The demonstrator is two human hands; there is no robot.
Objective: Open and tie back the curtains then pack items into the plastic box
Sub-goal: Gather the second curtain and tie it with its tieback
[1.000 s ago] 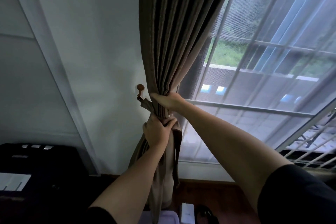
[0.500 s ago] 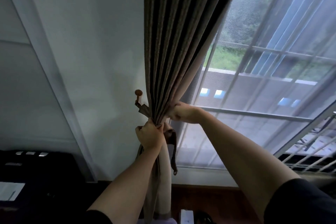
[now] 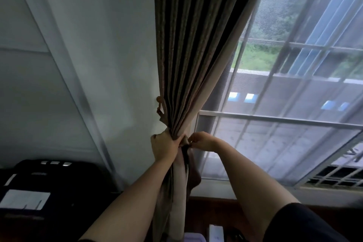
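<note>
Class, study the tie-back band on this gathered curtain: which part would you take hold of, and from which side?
Pinch the loose end of the tie-back, which pokes out on the window side of the curtain bundle. Come from the right, as the right hand does: the band looks thin and flat, and the left hand fills the wall side below the hook.

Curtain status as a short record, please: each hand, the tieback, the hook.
curtain: gathered into a bunch
left hand: grips the bunch
right hand: pinches the tieback beside the bunch
tieback: hangs loose below the hands, not yet tied
hook: on the wall, partly behind the curtain
</note>
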